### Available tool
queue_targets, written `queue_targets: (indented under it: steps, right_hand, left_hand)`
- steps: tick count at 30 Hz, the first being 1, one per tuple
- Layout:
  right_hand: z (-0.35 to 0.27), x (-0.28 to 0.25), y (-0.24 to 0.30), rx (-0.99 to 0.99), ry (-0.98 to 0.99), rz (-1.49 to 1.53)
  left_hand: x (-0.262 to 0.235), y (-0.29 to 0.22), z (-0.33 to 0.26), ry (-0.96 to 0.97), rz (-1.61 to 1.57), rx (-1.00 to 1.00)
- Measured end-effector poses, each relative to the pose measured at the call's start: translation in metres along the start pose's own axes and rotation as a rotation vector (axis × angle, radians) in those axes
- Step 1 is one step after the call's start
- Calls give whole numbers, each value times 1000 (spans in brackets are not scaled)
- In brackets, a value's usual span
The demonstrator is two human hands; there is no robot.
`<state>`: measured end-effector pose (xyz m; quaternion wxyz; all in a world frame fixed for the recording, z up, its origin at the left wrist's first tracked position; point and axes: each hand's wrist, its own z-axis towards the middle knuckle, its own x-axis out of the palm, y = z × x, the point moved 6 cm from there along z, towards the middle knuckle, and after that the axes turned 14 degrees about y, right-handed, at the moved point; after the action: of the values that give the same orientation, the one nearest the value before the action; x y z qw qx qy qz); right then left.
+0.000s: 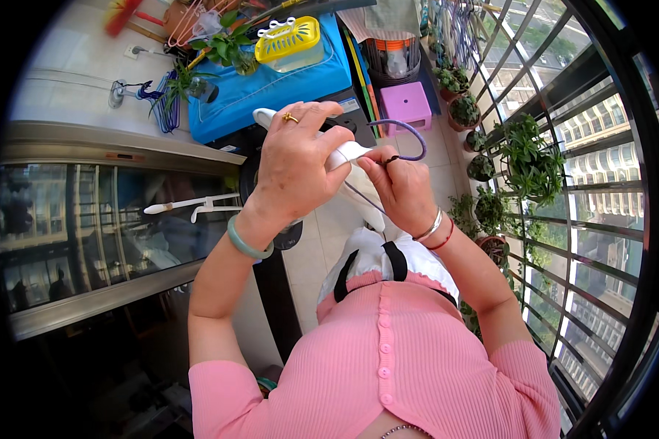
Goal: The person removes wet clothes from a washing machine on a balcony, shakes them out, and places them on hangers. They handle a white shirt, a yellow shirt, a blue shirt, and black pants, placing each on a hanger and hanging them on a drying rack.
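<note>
In front of my chest, my left hand (296, 157) is closed around a white item (346, 153), its fingers curled over the top. A smooth, rounded pale end (262, 117) sticks out past the fingers on the left; the hand hides most of the item, so I cannot tell its kind. My right hand (403, 186) pinches a purple wire hanger (420, 139) at the dark twisted neck, right by the white item's tip. The hanger's hook curves up and away above that hand. Limp white material (364, 194) hangs below, between my hands.
A blue-covered cabinet (231, 110) stands ahead, bearing a yellow-topped basket (289, 44) and plants. Beyond my right hand is a pink stool (406, 106). Barred windows with potted plants (527, 161) line the right; a glass door (110, 227) lies left. Blue hangers (167, 102) hang on the wall.
</note>
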<state>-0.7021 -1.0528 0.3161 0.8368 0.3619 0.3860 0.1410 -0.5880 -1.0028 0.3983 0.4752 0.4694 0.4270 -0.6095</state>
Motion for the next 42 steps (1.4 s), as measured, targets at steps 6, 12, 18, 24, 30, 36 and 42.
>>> queue_targets:
  steps: [6,12,18,24,30,36,42]
  right_hand:
    - [2,-27,-14,-119,-127,61]
    - [-27,-74,-1,-183,-322,-75]
    - [-73,-6,-94,623,-33,552]
    - [-21,42,-137,832,-25,856]
    - [27,64,-137,666,49,617]
    - [0,76,-129,831,19,1347]
    - [-28,61,-134,802,-197,1651]
  left_hand:
    - [2,-15,13,205,-253,-55]
    - [-15,-2,14,95,-256,-187]
    - [-36,8,16,-13,-293,-236]
    - [-51,5,13,-55,-361,-261]
    - [-67,0,1,-75,-374,-320]
    - [-67,24,-30,-114,-366,-407]
    - [-43,45,-65,-55,-467,-527]
